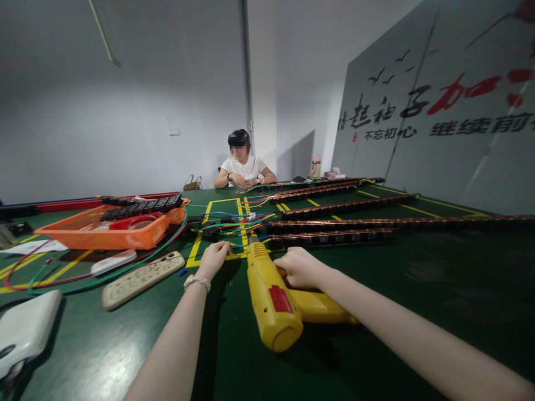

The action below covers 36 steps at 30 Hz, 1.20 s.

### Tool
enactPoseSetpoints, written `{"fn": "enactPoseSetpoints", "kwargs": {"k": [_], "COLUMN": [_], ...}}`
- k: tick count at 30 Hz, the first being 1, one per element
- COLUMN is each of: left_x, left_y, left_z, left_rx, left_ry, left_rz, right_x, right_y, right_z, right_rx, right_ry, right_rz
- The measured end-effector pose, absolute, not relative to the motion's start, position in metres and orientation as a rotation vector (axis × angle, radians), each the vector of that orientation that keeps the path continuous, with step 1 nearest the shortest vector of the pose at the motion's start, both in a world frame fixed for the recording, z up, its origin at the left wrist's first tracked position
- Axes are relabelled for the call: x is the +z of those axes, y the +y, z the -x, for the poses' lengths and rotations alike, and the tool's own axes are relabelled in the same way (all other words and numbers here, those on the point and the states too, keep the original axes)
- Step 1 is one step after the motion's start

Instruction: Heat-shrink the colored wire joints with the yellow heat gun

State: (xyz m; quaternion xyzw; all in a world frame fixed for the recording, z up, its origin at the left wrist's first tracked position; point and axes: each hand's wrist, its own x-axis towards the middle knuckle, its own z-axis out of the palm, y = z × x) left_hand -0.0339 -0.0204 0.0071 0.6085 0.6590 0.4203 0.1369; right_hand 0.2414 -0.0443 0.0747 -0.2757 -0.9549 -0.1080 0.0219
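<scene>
A yellow power screwdriver (273, 298) with a red label lies across the dark green table (438, 289), its nose pointing away from me. My right hand (298, 267) is closed around its body near the front. My left hand (214, 258), with a bead bracelet on the wrist, is curled with its fingertips pinched on a small wire end just left of the tool's nose. Right beyond both hands lies a tangle of coloured wires (234, 225) leading to long black and copper strips (334, 236).
An orange basket (111, 231) carrying a black switch strip sits at the left. A beige remote (142, 278) and a white box (25, 328) lie nearer me. Another person (244, 167) sits at the far end. A large sign board (438, 111) leans on the right.
</scene>
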Motion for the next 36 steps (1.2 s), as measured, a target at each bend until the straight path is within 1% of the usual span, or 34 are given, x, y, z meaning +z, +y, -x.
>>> {"fn": "enactPoseSetpoints", "kwargs": {"k": [8,18,28,33,36], "left_x": [0.01,0.009,0.012,0.015,0.016], "left_y": [-0.019,-0.02,-0.022,-0.025,-0.025], "left_z": [0.035,0.037,0.037,0.035,0.033], "left_rx": [1.172,1.146,1.142,1.214,1.302], "left_ry": [1.903,1.934,1.936,1.888,1.82], "left_rz": [-1.666,-1.675,-1.717,-1.702,-1.594], "right_x": [0.079,0.081,0.081,0.078,0.076], "right_y": [-0.042,-0.042,-0.052,-0.055,-0.055], "right_z": [-0.287,-0.284,-0.255,-0.227,-0.211], "right_rx": [-0.371,-0.441,-0.403,-0.41,-0.423], "right_ry": [-2.934,-2.984,-3.034,-3.051,-3.051], "right_rz": [1.033,1.061,0.913,0.783,0.69]}}
